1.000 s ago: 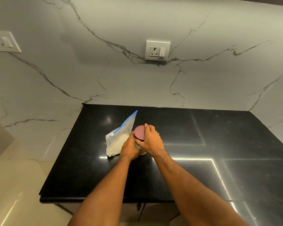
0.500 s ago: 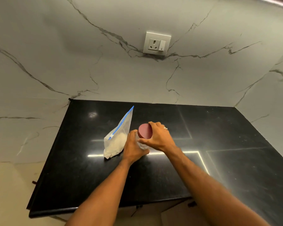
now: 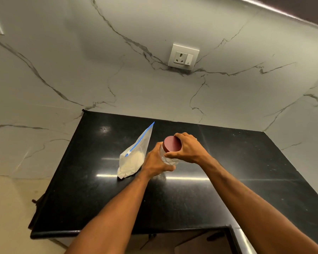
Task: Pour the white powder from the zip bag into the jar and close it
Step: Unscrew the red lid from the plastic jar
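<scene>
— Where was the jar [image 3: 168,158]?

— Between both hands on the black counter [image 3: 237,162], tilted a little. The left hand [image 3: 157,161] was wrapped around its clear body, and the right hand [image 3: 188,149] was clamped over the dark red lid [image 3: 172,143] from above, fingers curled round the rim.

— And the zip bag [image 3: 133,158]?

— Just left of the left hand, standing propped on the counter, its blue-striped seal pointing up and away, with white powder [image 3: 130,163] settled in its lower half. Whether it touched the hand, I couldn't tell.
</scene>
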`<action>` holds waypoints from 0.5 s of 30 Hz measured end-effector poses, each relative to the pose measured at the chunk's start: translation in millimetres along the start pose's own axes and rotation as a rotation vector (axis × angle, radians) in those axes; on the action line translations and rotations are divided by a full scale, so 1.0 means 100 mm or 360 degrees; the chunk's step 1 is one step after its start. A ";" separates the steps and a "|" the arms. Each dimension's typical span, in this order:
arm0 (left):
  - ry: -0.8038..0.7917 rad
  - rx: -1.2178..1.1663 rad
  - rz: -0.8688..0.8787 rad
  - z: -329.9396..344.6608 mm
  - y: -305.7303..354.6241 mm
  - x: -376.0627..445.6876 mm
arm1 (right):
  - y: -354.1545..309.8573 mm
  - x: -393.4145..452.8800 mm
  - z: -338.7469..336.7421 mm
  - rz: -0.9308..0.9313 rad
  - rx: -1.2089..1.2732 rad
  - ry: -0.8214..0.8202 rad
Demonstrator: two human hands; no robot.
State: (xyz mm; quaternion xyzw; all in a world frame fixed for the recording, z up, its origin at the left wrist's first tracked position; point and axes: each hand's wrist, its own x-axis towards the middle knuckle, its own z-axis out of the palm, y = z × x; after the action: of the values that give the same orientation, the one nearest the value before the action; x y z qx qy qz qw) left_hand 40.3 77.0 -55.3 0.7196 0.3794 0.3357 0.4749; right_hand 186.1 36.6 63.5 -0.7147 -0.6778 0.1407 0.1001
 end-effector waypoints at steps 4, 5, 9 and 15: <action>0.0013 -0.0022 0.0005 -0.01 0.02 -0.03 | 0.00 0.02 -0.02 -0.0075 -0.0016 -0.0074; 0.0012 -0.0027 0.0000 -0.01 0.02 -0.05 | 0.00 0.02 -0.01 -0.0096 -0.0023 -0.0085; -0.0003 -0.0031 -0.0033 -0.03 0.03 -0.11 | 0.00 0.02 0.02 -0.0170 -0.0030 -0.0100; 0.0025 0.0144 -0.0011 -0.04 0.08 -0.12 | 0.00 -0.06 0.15 -0.0184 -0.0076 0.0023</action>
State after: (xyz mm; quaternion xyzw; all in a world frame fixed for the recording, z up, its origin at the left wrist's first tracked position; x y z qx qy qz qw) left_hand 32.9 66.5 -47.9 0.7364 0.4005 0.3221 0.4399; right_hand 180.4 30.1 49.8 -0.6776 -0.7203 0.1133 0.0959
